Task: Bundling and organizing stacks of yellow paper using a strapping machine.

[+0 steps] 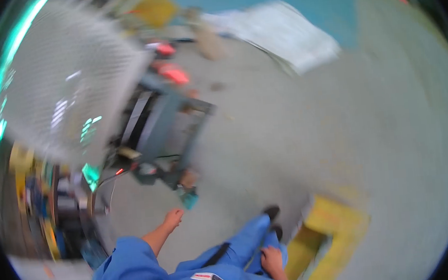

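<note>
teal metal frame (167, 129), standing on the grey floor (308, 132) just ahead of the left hand (173, 218). left hand loosely curled, holding nothing, swung out toward the frame's lower corner. right hand (272, 261) down by the blue trouser leg (244, 245), grip hidden, cannot tell. yellow box (328, 232) beside the right hand. blurred, probably mid-stride; closing in on the frame likely needs another step and a reach.

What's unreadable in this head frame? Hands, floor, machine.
- Left hand: motion blur, fingers indistinct; open or closed unclear.
- Right hand: against the blue trouser leg; grip unclear.
- Grey machine frame: smeared, parts unidentifiable.
- Yellow structure: blurred, bent near the rim.
- Mesh panel: blurred.
</note>
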A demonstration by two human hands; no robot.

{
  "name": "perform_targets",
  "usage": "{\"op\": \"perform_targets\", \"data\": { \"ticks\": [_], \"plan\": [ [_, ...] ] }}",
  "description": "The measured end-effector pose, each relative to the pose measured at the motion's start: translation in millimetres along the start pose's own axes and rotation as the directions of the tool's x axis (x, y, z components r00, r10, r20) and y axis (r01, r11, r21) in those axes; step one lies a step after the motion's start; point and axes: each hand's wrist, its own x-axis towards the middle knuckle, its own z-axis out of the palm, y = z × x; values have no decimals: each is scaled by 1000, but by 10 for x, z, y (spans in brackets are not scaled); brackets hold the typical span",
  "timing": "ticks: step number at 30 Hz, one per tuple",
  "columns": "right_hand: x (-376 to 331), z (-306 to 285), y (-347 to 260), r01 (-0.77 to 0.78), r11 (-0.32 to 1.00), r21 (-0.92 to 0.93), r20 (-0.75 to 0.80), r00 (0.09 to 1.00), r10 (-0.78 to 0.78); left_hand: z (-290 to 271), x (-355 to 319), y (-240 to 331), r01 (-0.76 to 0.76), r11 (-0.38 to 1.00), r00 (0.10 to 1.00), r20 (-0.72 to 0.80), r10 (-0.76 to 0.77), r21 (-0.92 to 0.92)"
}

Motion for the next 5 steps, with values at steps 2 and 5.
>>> {"op": "perform_targets", "data": {
  "ticks": [2, 5],
  "plan": [
    [13, 38, 23, 8, 994, 106, 157, 987, -24, -496, -539, -651, 0, 1000, 984, -177, 3, 20],
    [460, 306, 319, 181, 975, 128, 534, 816, -221, -667, -1415, -2445, -49, 994, 846, -533, -13, -101]
  ]
}}
